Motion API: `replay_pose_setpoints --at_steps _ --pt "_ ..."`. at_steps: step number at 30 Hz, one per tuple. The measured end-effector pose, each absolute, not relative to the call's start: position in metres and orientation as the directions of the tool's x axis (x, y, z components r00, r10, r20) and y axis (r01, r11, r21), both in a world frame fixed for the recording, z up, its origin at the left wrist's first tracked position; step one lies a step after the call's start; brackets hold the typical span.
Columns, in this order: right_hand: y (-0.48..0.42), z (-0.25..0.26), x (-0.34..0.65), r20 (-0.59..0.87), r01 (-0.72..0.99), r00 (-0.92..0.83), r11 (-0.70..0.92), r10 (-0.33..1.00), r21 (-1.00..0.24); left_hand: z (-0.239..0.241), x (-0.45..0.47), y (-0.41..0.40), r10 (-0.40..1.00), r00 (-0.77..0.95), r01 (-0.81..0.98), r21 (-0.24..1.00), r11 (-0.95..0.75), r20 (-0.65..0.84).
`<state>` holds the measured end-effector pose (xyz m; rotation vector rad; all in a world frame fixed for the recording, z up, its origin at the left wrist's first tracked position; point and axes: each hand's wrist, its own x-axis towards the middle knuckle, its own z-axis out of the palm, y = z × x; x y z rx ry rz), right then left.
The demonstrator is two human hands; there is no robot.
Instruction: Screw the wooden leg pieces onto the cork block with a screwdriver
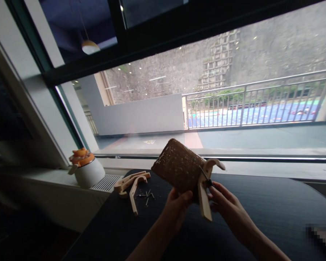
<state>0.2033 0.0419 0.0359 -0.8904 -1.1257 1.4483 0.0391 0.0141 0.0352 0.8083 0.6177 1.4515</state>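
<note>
- Fingers (186, 197) of the left hand (176, 208) are curled around the lower edge of the brown woven panel (176, 166). The right hand (224, 203) pinches a thin dark tool (205, 175).
- Window (206, 90): wide, dark-framed, looking onto a railed terrace.
- Table (274, 203): black and matte, set against the sill.
- Brown woven panel: held tilted above the table's middle, rough-textured, with a pale wooden leg (205, 199) against its right edge where the tool meets it.
- White pot (86, 172): orange lid, on the sill at left.
- Loose wooden pieces (132, 183): curved and pale, lying on the table.
- Screws (146, 195): scattered just beside them.
</note>
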Motion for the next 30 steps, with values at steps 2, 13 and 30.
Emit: replay_pose_setpoints --at_steps 2,13,30 --pt "0.049 0.039 0.215 0.013 -0.325 -0.186 -0.049 0.982 -0.944 0.045 0.024 0.01 0.975 0.2 -0.548 0.836 0.027 0.099" --pt "0.056 0.039 0.229 0.075 -0.118 -0.306 0.04 0.949 -0.992 0.073 -0.039 0.014 0.998 0.063 -0.61 0.792 0.034 0.006" --pt "0.067 0.041 0.243 0.425 0.418 -0.085 0.419 0.901 -0.806 0.037 -0.021 0.032 0.978 -0.194 -0.564 0.824 -0.052 -0.071"
